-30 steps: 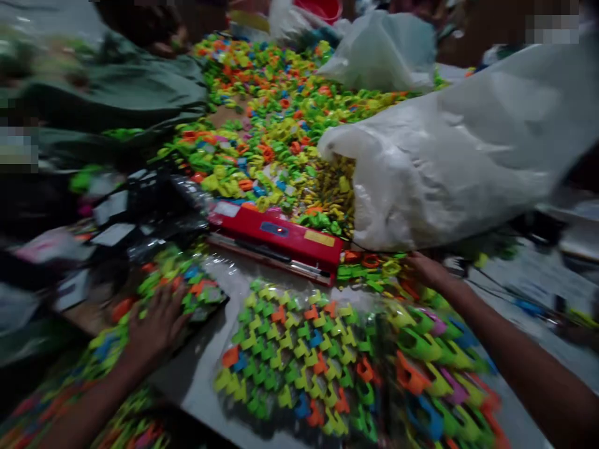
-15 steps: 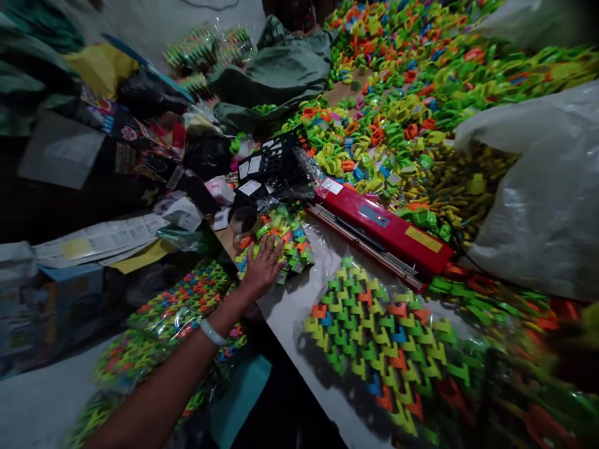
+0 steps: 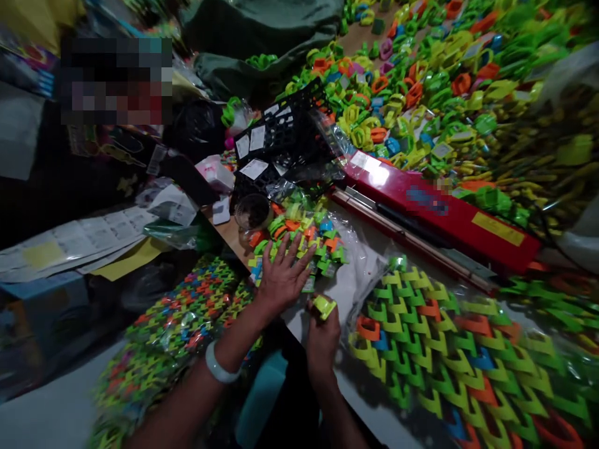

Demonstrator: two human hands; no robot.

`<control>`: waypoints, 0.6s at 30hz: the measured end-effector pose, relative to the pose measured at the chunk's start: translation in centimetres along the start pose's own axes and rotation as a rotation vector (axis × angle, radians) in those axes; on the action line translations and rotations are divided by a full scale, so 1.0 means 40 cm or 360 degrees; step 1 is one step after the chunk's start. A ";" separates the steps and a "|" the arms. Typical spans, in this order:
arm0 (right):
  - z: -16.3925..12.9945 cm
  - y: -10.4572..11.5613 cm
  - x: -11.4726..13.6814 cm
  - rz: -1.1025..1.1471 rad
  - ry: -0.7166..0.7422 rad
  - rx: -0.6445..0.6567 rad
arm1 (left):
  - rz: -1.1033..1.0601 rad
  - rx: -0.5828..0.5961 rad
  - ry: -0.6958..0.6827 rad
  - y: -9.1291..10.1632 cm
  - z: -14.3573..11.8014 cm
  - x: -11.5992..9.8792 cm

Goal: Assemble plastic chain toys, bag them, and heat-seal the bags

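Left hand (image 3: 282, 276) spread flat on clear bag of multicoloured plastic clips (image 3: 299, 240); right hand (image 3: 322, 333) pinching small yellow-green plastic clip (image 3: 324, 306).

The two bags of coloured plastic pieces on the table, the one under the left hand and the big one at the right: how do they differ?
The small bag lies under the flat left hand; the big bag is untouched. In the small bag the pieces lie jumbled; in the big bag they interlock in neat rows. The small bag sits near the table edge, the big bag beside the red sealer. Both are clear plastic holding green, yellow, orange and blue pieces. The right hand holds one yellow piece.
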State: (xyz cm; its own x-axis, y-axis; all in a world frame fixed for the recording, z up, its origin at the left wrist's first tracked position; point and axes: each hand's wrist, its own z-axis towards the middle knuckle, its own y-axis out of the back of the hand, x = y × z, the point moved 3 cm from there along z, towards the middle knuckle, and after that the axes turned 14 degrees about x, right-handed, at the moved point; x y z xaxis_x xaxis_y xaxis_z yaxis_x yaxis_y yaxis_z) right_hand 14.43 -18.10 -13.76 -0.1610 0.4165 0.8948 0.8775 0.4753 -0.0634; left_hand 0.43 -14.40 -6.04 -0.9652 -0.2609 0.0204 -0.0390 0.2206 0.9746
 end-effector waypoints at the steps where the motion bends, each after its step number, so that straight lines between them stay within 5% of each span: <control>1: 0.022 0.001 -0.015 -0.0036 0.0080 -0.0015 | -0.0022 -0.0001 -0.0004 -0.001 0.001 0.002; 11: 0.107 0.022 -0.033 -0.0219 0.0463 -0.0045 | -0.0102 -0.0013 -0.0004 -0.004 0.000 0.003; 18: 0.146 0.031 -0.033 -0.0414 0.0397 -0.0062 | -0.0092 -0.0056 -0.0016 -0.008 -0.002 0.002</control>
State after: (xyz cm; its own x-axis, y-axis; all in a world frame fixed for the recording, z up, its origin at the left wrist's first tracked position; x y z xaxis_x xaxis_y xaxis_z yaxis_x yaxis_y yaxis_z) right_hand 13.09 -13.54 -17.62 -0.2704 0.0811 0.9593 0.8390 0.5085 0.1936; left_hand 0.41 -14.58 -6.34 -0.9642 -0.2625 -0.0382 -0.0858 0.1724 0.9813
